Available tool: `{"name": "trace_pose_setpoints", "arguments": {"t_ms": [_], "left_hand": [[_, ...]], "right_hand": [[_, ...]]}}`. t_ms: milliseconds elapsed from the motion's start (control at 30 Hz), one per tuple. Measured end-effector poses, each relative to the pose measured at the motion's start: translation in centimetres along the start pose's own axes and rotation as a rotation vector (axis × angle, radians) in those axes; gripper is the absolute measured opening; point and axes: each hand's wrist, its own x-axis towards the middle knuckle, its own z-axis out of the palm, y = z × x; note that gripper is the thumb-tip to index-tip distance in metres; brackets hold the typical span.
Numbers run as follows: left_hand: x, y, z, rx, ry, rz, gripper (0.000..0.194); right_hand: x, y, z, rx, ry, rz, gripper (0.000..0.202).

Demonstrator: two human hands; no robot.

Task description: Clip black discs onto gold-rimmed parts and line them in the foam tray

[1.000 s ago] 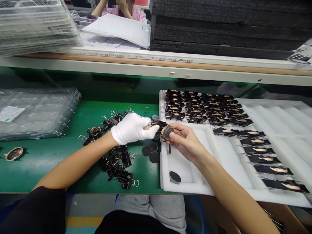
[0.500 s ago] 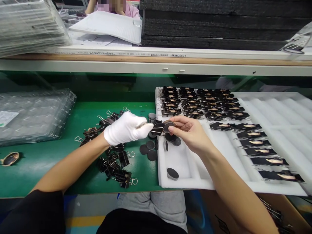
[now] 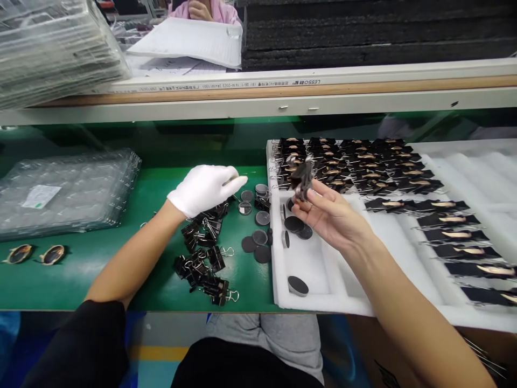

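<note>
"Did the left hand (image 3: 202, 188) move?"
"Yes, it let go of the black clip (image 3: 304, 175) and drew back over the clip pile (image 3: 196, 267)."
"And the right hand (image 3: 333, 218)?"
"Alone, it raised that clip above the white tray (image 3: 309, 261)."

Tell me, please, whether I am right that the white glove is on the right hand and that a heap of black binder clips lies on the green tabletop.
Not quite: the head view shows the white glove on the left hand. The heap of black binder clips does lie on the green tabletop.
</note>
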Motion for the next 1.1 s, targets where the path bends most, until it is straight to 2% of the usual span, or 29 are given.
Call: {"name": "trace_pose_setpoints", "arguments": {"t_ms": [100, 200, 267, 333, 400, 467, 567, 667, 733, 800, 900, 933, 1033, 1100], "left_hand": [[0.2, 0.6, 0.9, 0.261, -0.037, 0.140, 0.038], [0.5, 2.9, 2.3, 0.290, -0.071, 0.309, 0.041], [0.8, 4.0, 3.2, 0.299, -0.114, 0.340, 0.031], [1.1, 4.3, 3.6, 0.301, -0.124, 0.348, 0.028], [1.1, 3.8, 3.5, 0.262, -0.047, 0.357, 0.034], [0.7, 3.3, 2.8, 0.154, 0.105, 0.316, 0.040], [-0.3, 3.6, 1.4, -0.162, 0.277, 0.149, 0.050], [-1.3, 5.0, 0.4, -0.524, 0.253, 0.048, 0.049], [-1.6, 5.7, 0.2, -0.639, 0.199, 0.051, 0.048], [-1.6, 5.9, 0.3, -0.613, 0.141, 0.116, 0.051], [-1.5, 5.3, 0.8, -0.418, 0.102, 0.191, 0.057], [-1.5, 5.1, 1.0, -0.329, 0.123, 0.165, 0.058], [-1.6, 5.0, 1.2, -0.071, 0.187, -0.029, 0.057], [-1.6, 5.1, 1.0, -0.023, 0.130, -0.093, 0.057]], "right_hand": [[0.1, 0.1, 0.3, 0.014, -0.031, 0.002, 0.034], [0.2, 0.7, 0.5, -0.022, -0.078, 0.022, 0.033], [0.2, 1.1, 0.4, -0.031, -0.095, 0.035, 0.032], [0.3, 1.5, 0.4, -0.038, -0.089, 0.029, 0.031], [0.4, 1.7, 0.4, -0.032, -0.056, 0.019, 0.032], [0.3, 1.7, 0.6, -0.024, -0.039, 0.016, 0.035], [-0.2, 1.8, 1.3, -0.053, -0.093, 0.008, 0.044], [-0.8, 2.1, 1.9, -0.109, -0.162, -0.036, 0.048], [-1.0, 2.5, 1.9, -0.134, -0.164, -0.081, 0.045], [-1.1, 2.9, 1.7, -0.170, -0.147, -0.105, 0.043], [-1.0, 3.4, 1.1, -0.233, -0.147, -0.108, 0.046], [-0.9, 3.5, 0.9, -0.245, -0.153, -0.108, 0.047], [-0.7, 3.7, 0.4, -0.258, -0.162, -0.126, 0.048], [-0.7, 3.7, 0.3, -0.259, -0.162, -0.134, 0.046]]}}
